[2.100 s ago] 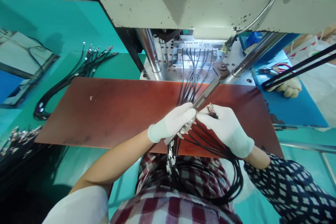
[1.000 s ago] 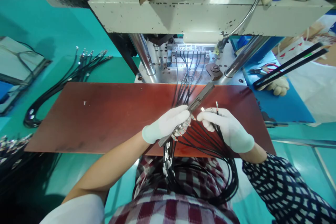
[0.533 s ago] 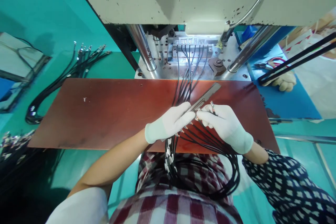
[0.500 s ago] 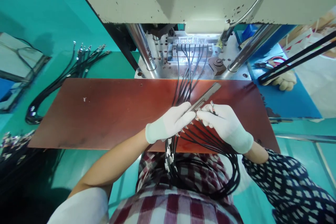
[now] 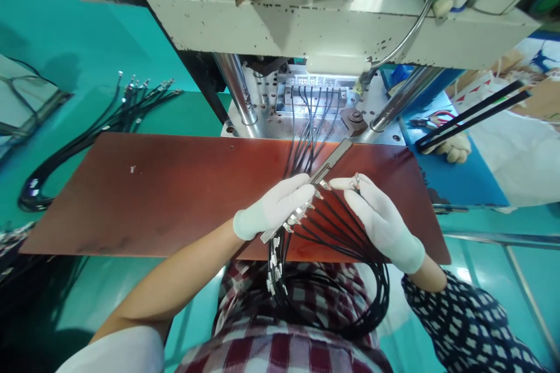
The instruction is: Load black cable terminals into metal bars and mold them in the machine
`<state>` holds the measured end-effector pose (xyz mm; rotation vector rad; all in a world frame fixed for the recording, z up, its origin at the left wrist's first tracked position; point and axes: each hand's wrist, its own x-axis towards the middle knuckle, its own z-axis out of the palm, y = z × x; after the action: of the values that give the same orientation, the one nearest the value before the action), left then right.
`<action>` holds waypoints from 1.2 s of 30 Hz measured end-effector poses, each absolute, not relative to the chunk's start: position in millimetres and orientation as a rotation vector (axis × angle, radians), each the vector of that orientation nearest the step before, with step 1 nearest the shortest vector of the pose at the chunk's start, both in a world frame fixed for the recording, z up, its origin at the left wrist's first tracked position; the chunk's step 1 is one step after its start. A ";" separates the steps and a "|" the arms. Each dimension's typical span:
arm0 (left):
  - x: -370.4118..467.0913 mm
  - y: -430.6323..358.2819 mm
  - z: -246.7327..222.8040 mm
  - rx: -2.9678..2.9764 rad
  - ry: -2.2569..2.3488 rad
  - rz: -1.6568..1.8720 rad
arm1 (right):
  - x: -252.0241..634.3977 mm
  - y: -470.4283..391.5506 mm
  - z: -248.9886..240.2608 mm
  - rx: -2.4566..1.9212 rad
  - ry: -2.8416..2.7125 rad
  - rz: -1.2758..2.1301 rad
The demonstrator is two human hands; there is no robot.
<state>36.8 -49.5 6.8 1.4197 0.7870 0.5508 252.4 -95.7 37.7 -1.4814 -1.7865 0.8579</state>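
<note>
While left hand grips metal bar | red triangles mark white packaging

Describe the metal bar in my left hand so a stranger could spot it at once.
Find the wide reddish-brown board in front of the press. Over its right half, the white-gloved left hand grips a narrow grey metal bar slanting away toward the press. Unlike the thin, curving black cables near it, the bar is straight and flat.
</note>
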 end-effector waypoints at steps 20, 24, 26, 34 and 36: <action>34.7 -47.8 5.9 1.397 0.679 0.520 | 248.8 -101.9 33.7 -1.681 -1.126 1.048; 34.7 -47.4 6.6 1.386 0.697 0.505 | 249.8 -101.7 35.2 -1.730 -1.287 0.865; 34.6 -47.2 6.1 1.373 0.699 0.498 | 251.3 -101.9 34.0 -1.701 -1.420 0.767; 33.3 -45.9 1.4 1.352 0.670 0.487 | 245.7 -96.8 39.6 -1.605 -1.479 0.889; 33.3 -45.0 2.8 1.387 0.646 0.502 | 244.3 -93.8 44.7 -1.659 -1.534 0.963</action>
<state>33.3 -45.0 2.8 1.3866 0.6462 0.5019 244.3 -93.8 44.7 -1.6592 -1.5336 0.9628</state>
